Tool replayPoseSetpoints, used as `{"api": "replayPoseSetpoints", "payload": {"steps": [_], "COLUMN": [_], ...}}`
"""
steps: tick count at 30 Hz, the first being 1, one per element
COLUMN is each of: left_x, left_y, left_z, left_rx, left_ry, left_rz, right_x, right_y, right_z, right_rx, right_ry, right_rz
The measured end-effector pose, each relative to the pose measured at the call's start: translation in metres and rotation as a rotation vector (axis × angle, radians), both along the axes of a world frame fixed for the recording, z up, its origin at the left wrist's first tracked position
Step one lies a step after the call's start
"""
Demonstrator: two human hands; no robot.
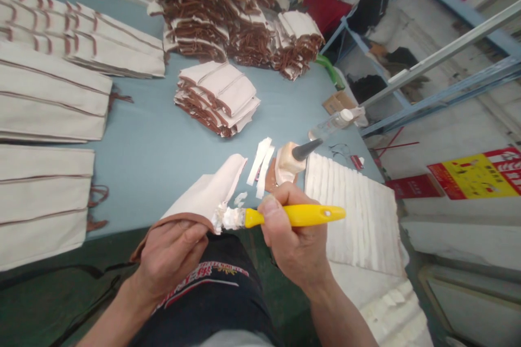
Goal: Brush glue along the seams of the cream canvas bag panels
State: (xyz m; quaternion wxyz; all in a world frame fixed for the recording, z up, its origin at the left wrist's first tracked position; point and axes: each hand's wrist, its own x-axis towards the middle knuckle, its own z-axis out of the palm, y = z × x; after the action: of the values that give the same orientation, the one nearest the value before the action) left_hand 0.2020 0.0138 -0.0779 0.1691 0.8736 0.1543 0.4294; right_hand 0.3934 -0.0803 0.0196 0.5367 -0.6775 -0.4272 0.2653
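Observation:
My right hand (295, 238) is closed round the yellow handle of a paintbrush (309, 215). White paste coats the bristles, which touch the edge of a cream fabric piece (199, 195) with a brown underside. Fingers of my left hand (173, 249) pinch that piece along its brown rim near the table's front edge. Just beyond the brush lie white strips (260, 165). Beside them a pale, paste-smeared container (291, 160) with a dark spout-like top rests on a brown scrap.
Stacked cream and brown pieces (217, 95) stand mid-table, with taller piles (228, 11) behind. Cream panels (44, 190) lie at left. Layered white strips (354, 211) cover the right side. A clear bottle (329, 124) lies near the blue metal rack (448, 87).

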Motion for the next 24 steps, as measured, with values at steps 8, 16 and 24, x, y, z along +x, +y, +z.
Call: {"api": "replayPoseSetpoints", "payload": {"steps": [8,16,24], "left_x": [0.002,0.005,0.016], "left_y": [0.003,0.004,0.005], "left_z": [-0.002,-0.010,-0.004], "left_rx": [0.006,-0.015,-0.293], "left_ry": [0.019,0.022,-0.051], "left_rz": [0.004,0.011,0.167], "right_x": [0.013,0.000,0.011], "right_y": [0.014,0.015,0.031], "right_z": [-0.001,-0.005,-0.020], "right_rx": [0.034,-0.074,0.076], "right_ry": [0.003,0.088,0.303], "right_rz": [-0.129,0.003,-0.115]}}
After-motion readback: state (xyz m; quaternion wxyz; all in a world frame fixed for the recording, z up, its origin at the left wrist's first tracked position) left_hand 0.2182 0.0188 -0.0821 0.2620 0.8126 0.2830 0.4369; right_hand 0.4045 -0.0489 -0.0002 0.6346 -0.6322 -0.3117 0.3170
